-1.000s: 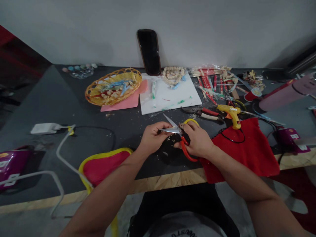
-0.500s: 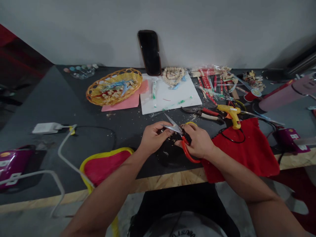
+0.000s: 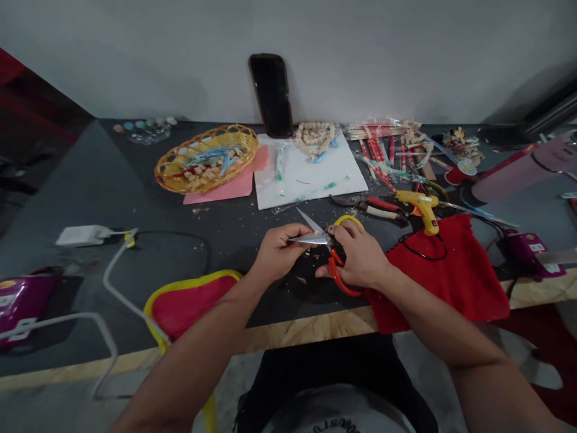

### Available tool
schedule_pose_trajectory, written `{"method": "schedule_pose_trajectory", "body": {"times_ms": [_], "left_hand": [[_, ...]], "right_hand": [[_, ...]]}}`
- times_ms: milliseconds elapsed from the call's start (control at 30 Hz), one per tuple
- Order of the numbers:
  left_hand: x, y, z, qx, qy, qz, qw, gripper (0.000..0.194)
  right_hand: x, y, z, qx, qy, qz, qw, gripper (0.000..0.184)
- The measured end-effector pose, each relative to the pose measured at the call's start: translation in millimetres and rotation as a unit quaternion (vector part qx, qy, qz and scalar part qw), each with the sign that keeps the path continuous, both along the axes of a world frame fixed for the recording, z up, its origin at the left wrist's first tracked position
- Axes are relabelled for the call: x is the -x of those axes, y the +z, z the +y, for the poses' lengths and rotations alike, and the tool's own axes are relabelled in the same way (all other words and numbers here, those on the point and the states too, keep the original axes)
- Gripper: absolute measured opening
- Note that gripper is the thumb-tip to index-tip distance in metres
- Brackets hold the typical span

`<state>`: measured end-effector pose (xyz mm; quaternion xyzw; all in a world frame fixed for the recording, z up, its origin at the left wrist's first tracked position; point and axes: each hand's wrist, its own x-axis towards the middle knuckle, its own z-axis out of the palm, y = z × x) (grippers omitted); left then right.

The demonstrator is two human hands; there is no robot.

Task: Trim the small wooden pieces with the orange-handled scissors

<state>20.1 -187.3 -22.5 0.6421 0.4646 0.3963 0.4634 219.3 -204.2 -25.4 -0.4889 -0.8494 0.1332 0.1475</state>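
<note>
My right hand (image 3: 358,252) is closed around a pair of scissors (image 3: 322,237), which have one yellow and one red handle. Their blades are spread and point to the left. Close against the lower blade, my left hand (image 3: 283,249) is pinched. A tiny pale piece shows between the blades near the pivot, but what my left fingers grip is hidden. Small pale scraps lie on the dark table below the scissors.
A yellow basket (image 3: 164,180), a white sheet (image 3: 306,174), a propped phone (image 3: 271,96) and pruning shears (image 3: 374,207) stand or lie beyond my hands. A yellow glue gun (image 3: 421,207) and red cloth (image 3: 451,276) are to the right; a white charger (image 3: 83,235) is left.
The scissors have turned slightly, and their blades appear wider apart. My left fingers have shifted a little behind the lower blade. The view has moved slightly.
</note>
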Motion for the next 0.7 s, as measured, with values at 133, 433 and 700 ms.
{"method": "schedule_pose_trajectory", "body": {"times_ms": [133, 433, 700], "left_hand": [[0.1, 0.6, 0.6, -0.001, -0.010, 0.004, 1.000, 0.010], [-2.3, 0.6, -1.3, 0.017, 0.012, -0.003, 1.000, 0.013], [-2.0, -3.5, -1.8, 0.003, 0.036, -0.021, 0.999, 0.015]], "right_hand": [[-0.7, -0.7, 0.5, 0.014, 0.006, 0.002, 1.000, 0.069], [-1.7, 2.8, -2.3, 0.020, -0.006, -0.012, 1.000, 0.053], [-1.0, 5.8, -2.1, 0.038, -0.015, 0.008, 0.999, 0.053]]}}
